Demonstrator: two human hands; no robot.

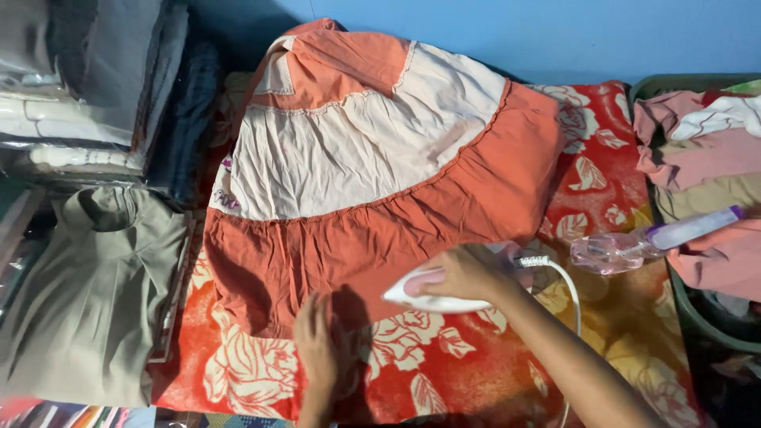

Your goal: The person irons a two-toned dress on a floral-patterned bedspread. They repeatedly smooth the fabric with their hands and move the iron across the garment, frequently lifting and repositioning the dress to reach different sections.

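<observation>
Right hand: the right hand (468, 272) is wrapped tight round the handle of a white and pink iron (444, 292), pressing it down at the hem of the garment.
Left hand: the left hand (319, 347) lies flat, fingers spread and holding nothing, just beside the iron's nose, pinning the cloth.
Garment: an orange and cream dress (372, 174) fans out away from the grip, cream panel up top, gathered orange tier right under the iron.
Step in hand: looks like the bottom tier is being pressed, with the flat palm keeping it taut.
Next move calls for: steady strokes along the gathers, fingers kept out of the soleplate's path, the white cord (569, 287) trailing free behind the wrist.
Look of the cloth: orange tier creased and puckered; the cream part seems smoother, though the view is soft there.
Nearby: a clear spray bottle (634, 246) lies just beyond the gripping hand on the red floral blanket (444, 372).
</observation>
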